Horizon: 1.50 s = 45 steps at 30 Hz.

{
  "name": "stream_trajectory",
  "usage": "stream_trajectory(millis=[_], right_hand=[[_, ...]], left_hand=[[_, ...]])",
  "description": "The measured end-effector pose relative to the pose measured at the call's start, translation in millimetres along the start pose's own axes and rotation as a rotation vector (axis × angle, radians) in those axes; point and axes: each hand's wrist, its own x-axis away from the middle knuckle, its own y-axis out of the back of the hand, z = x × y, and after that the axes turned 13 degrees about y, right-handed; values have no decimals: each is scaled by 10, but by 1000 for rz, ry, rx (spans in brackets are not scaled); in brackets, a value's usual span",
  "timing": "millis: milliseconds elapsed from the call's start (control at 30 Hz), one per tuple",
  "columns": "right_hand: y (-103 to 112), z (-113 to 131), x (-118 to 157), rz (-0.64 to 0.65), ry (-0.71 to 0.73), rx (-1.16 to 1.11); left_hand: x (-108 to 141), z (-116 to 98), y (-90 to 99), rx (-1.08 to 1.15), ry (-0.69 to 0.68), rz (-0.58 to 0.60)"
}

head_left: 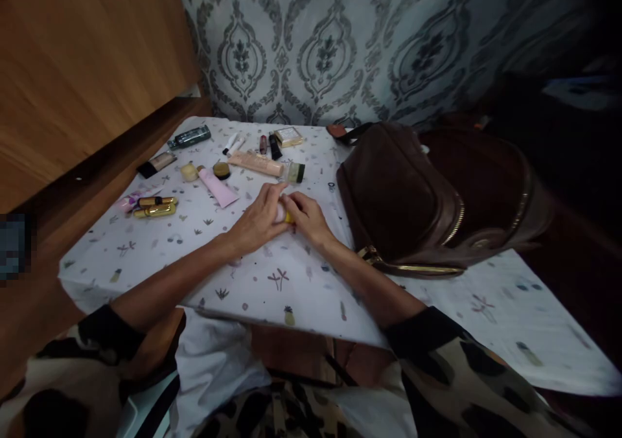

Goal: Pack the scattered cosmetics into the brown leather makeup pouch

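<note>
Over the middle of the patterned white table, my left hand is closed around a small white and yellow item. From the other side my right hand closes its fingers on the yellow end of the same item. Most of it is hidden by my fingers. Just beyond my hands lie a beige tube and a clear container with a dark cap. To their left are a pink tube, a round dark-lidded jar and a small cream-coloured jar.
A large brown leather bag stands on the right of the table. Gold tubes lie at the left, a dark green item at the back left, and a gold-edged compact at the back. Wooden furniture borders the left.
</note>
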Motion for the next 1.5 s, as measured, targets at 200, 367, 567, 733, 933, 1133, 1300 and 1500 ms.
stream_trajectory(millis=[200,367,567,733,933,1133,1300,1500], right_hand=[[159,-121,-29,97,-43,-119],[197,-110,-29,150,-60,-273],[184,-39,-21,132,7,-128],[129,57,-2,54,-65,-131],[89,152,27,-58,-79,-90],[48,153,80,-116,-103,-64],[-31,96,148,-183,-32,98],[-54,144,130,-182,-3,132]], left_hand=[[-171,165,-124,-26,-19,41],[-163,270,78,-200,8,127],[-129,216,114,-182,37,85],[-122,186,12,-260,-90,-119],[-142,144,-111,-319,-287,-238],[-125,83,-100,-236,-150,-152],[-99,-54,-77,53,96,-19],[-117,-77,-115,309,237,-5]])
